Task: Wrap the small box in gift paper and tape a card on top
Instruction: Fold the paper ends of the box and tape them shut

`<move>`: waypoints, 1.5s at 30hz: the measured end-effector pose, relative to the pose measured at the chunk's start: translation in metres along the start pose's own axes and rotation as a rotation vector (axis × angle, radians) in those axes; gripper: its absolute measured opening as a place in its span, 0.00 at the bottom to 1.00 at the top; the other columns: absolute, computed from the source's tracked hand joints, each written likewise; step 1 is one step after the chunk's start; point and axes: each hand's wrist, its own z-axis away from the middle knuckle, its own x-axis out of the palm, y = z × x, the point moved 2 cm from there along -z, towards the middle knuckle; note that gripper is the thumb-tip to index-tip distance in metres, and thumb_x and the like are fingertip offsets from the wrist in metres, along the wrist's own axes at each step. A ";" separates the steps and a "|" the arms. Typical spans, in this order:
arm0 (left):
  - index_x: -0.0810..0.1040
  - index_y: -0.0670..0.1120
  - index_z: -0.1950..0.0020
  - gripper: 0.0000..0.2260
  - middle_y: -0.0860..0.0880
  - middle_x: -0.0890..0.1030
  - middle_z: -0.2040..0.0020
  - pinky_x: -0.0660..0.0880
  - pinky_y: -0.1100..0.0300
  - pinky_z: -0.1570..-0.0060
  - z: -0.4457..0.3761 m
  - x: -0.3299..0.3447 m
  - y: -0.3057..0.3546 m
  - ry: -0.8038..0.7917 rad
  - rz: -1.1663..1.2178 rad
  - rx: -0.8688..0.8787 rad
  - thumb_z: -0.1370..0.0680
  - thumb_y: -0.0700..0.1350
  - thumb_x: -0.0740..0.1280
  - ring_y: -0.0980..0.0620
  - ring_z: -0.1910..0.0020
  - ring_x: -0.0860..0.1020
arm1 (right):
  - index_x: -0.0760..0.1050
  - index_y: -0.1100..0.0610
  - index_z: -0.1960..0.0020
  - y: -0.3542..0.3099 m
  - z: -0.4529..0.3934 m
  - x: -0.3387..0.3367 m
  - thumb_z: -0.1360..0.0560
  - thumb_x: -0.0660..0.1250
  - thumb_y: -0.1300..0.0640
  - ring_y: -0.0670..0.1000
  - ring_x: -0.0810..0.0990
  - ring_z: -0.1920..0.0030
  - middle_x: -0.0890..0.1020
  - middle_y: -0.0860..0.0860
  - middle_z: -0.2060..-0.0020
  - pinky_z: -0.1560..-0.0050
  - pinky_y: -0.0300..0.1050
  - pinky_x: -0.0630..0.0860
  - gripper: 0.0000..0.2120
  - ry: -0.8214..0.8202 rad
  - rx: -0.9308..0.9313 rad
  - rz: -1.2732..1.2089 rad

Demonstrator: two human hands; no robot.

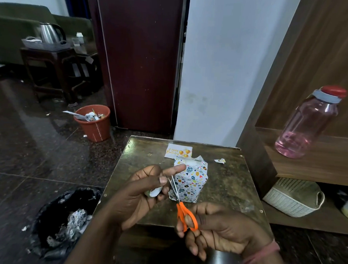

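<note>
From my remote seat, the right hand (222, 231) gripped the orange-handled scissors (182, 205), fingers threaded through the loops, the blades angled up and away toward the left hand (143, 192). The left hand pinched a small whitish roll, probably tape (155, 191), between thumb and curled fingers, with its index finger stretched out toward the box; the scissor tips stood just beside that roll. I could not tell whether the blades were touching any strip.

The small box (189, 181), already covered in white patterned gift paper with its far end left ragged and open, stood on the table just beyond both hands, untouched by either. Its near-left edge sat directly behind the blades. The birthday card (178, 151) lay flat on the table just behind the box, partly hidden by it. A torn scrap of paper (220, 160) lay off to the right of the card.

The table (226, 187) was a small, worn, dark square top. To its left on the dark polished floor sat a black-lined bin (63, 221) holding crumpled paper, and farther back an orange bucket (93, 122) of rubbish. To the right, a pink bottle (308, 126) with a red cap stood on a wooden shelf, with a white woven basket (292, 198) beneath. A kettle (50, 32) rested on a distant side table.
</note>
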 end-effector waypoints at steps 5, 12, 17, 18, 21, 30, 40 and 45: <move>0.69 0.50 0.68 0.14 0.39 0.77 0.28 0.70 0.63 0.62 -0.002 -0.004 0.001 -0.015 -0.003 -0.012 0.28 0.40 0.71 0.55 0.64 0.73 | 0.78 0.63 0.46 0.000 -0.002 -0.006 0.23 0.73 0.52 0.50 0.83 0.63 0.78 0.58 0.53 0.67 0.39 0.80 0.15 0.006 0.003 0.006; 0.68 0.50 0.67 0.13 0.39 0.78 0.29 0.71 0.63 0.62 -0.003 0.000 -0.002 -0.034 -0.017 -0.025 0.28 0.40 0.70 0.55 0.64 0.74 | 0.78 0.63 0.46 -0.002 -0.006 -0.012 0.22 0.72 0.54 0.49 0.82 0.63 0.77 0.58 0.53 0.67 0.39 0.80 0.13 -0.001 -0.023 -0.006; 0.70 0.50 0.68 0.13 0.39 0.78 0.30 0.72 0.64 0.62 -0.004 0.001 -0.006 -0.038 -0.034 -0.046 0.28 0.40 0.70 0.56 0.64 0.75 | 0.79 0.63 0.48 -0.002 -0.007 -0.016 0.21 0.70 0.55 0.49 0.83 0.64 0.78 0.59 0.55 0.69 0.39 0.79 0.10 0.029 -0.034 -0.028; 0.70 0.50 0.68 0.13 0.39 0.78 0.29 0.72 0.64 0.62 -0.005 0.001 -0.006 -0.039 -0.034 -0.047 0.28 0.40 0.70 0.56 0.64 0.75 | 0.79 0.63 0.49 -0.002 -0.007 -0.016 0.20 0.69 0.56 0.49 0.82 0.65 0.78 0.59 0.56 0.70 0.38 0.79 0.09 0.045 -0.035 -0.028; 0.71 0.50 0.67 0.12 0.38 0.78 0.29 0.71 0.63 0.63 -0.005 0.000 -0.007 -0.037 -0.019 -0.042 0.29 0.40 0.71 0.54 0.64 0.74 | 0.79 0.62 0.51 -0.002 -0.006 -0.018 0.21 0.68 0.58 0.48 0.82 0.68 0.77 0.58 0.58 0.73 0.37 0.78 0.06 0.098 -0.044 -0.014; 0.70 0.50 0.65 0.16 0.39 0.75 0.26 0.72 0.61 0.59 -0.005 -0.005 -0.003 -0.057 0.000 -0.015 0.31 0.45 0.79 0.52 0.58 0.76 | 0.78 0.65 0.46 -0.021 0.033 -0.028 0.20 0.70 0.57 0.51 0.82 0.61 0.77 0.61 0.53 0.66 0.41 0.81 0.11 0.003 -0.229 -0.007; 0.67 0.50 0.66 0.18 0.40 0.74 0.25 0.71 0.58 0.53 -0.010 -0.008 0.000 -0.026 0.051 0.024 0.29 0.47 0.77 0.49 0.51 0.78 | 0.81 0.67 0.52 -0.027 0.049 -0.053 0.31 0.81 0.54 0.52 0.76 0.68 0.78 0.61 0.61 0.75 0.41 0.73 0.19 0.512 -0.340 0.092; 0.66 0.50 0.65 0.19 0.39 0.75 0.27 0.74 0.59 0.55 -0.009 -0.010 -0.001 0.011 0.053 0.026 0.30 0.47 0.78 0.49 0.52 0.78 | 0.80 0.63 0.55 -0.017 0.045 -0.079 0.24 0.73 0.53 0.52 0.73 0.73 0.77 0.58 0.70 0.72 0.43 0.71 0.12 1.061 -0.174 0.523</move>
